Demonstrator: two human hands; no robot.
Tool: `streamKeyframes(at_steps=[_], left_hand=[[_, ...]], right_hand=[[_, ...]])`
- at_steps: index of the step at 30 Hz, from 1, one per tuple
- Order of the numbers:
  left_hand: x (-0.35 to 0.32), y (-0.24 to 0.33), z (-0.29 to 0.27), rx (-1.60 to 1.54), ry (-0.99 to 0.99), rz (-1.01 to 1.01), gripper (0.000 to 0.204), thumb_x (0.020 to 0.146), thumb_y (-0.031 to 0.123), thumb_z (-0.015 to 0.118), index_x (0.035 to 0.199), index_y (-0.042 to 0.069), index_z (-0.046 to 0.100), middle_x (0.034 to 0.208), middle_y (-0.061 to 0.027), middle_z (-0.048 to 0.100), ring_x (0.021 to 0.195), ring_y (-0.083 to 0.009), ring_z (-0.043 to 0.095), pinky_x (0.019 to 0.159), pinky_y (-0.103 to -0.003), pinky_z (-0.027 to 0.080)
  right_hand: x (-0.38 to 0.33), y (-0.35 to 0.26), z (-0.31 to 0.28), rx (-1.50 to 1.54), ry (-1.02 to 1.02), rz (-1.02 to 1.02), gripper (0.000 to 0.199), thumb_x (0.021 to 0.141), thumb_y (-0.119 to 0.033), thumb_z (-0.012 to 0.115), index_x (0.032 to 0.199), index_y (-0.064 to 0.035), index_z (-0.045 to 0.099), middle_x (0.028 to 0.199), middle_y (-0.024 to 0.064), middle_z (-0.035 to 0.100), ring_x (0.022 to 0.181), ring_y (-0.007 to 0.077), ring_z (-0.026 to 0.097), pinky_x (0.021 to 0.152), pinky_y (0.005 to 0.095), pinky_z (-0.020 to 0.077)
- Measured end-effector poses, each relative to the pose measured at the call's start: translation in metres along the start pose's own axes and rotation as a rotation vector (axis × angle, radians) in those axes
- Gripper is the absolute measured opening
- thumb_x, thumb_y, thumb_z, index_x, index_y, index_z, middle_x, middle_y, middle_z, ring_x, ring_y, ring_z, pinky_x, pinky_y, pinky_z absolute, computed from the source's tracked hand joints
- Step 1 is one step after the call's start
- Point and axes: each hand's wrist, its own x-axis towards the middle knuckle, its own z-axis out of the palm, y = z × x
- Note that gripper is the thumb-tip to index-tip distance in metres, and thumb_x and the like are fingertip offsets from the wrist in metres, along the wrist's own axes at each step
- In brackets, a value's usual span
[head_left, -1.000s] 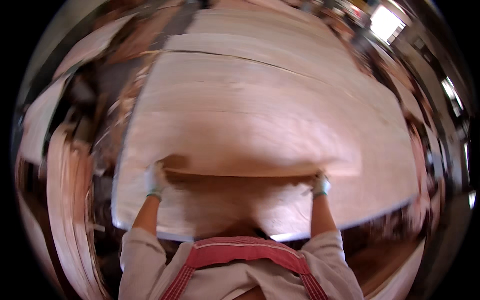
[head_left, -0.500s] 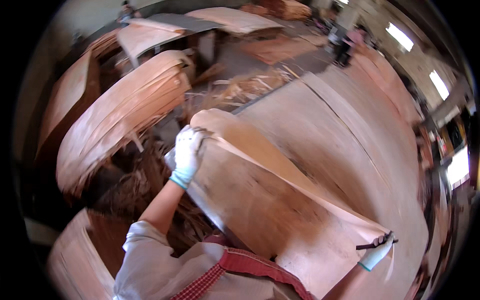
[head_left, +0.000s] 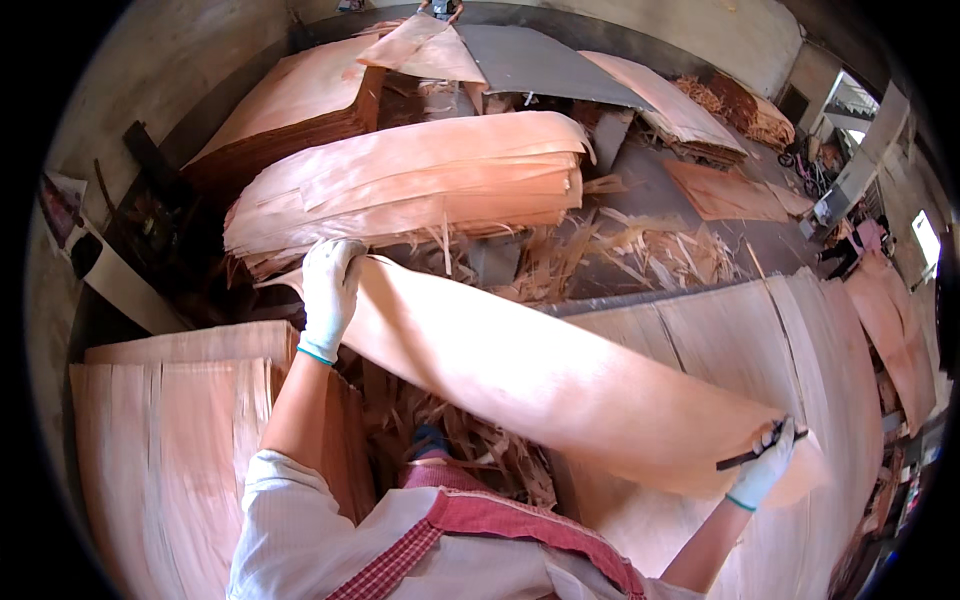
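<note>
A long, pale wood veneer sheet (head_left: 520, 370) hangs between my two hands, slanting from upper left down to the right and curving slightly. My left hand (head_left: 330, 295), in a white glove with a teal cuff, is closed on its left end. At the sheet's right end, my right hand (head_left: 765, 475), gloved the same way, grips the edge and also holds a dark, narrow tool (head_left: 740, 461) whose kind I cannot make out. Beneath the sheet's right part lies a broad layer of veneer (head_left: 730, 340) with dark seams.
Beyond my left hand lies a rounded pile of veneer sheets (head_left: 420, 180). Another veneer stack (head_left: 180, 430) stands at near left. Veneer scraps (head_left: 660, 250) litter the floor. A grey-topped table (head_left: 545, 65) is farther back, with a person (head_left: 440, 10) behind it; another person (head_left: 865, 240) is at far right.
The sheet has come up off the veneer layer and swung left, still held at both ends. My view has turned left, bringing the near-left stack more fully into sight.
</note>
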Motion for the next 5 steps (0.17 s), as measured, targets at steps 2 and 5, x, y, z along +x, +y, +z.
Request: streamKeyframes(at_steps=[2, 5], left_hand=[[0.015, -0.052, 0.017, 0.013, -0.077, 0.007, 0.007, 0.078, 0.005, 0.060, 0.085, 0.005, 0.061, 0.089, -0.0121, 0.063, 0.089, -0.0330, 0.058, 0.091, -0.044, 0.041], [0.044, -0.146, 0.051, 0.039, -0.244, -0.031, 0.011, 0.076, 0.010, 0.065, 0.086, 0.007, 0.061, 0.091, -0.0129, 0.063, 0.095, -0.0313, 0.057, 0.100, -0.044, 0.037]], right_hand=[[0.013, 0.030, 0.064, -0.084, 0.048, 0.022, 0.011, 0.097, -0.020, 0.053, 0.090, -0.0108, 0.052, 0.065, -0.0025, 0.047, 0.047, 0.0043, 0.040, 0.037, 0.0184, 0.0289], [0.056, 0.109, 0.134, -0.099, -0.074, 0.166, 0.011, 0.096, -0.022, 0.055, 0.099, -0.0124, 0.051, 0.071, -0.0006, 0.050, 0.048, 0.0059, 0.043, 0.036, 0.0190, 0.0310]])
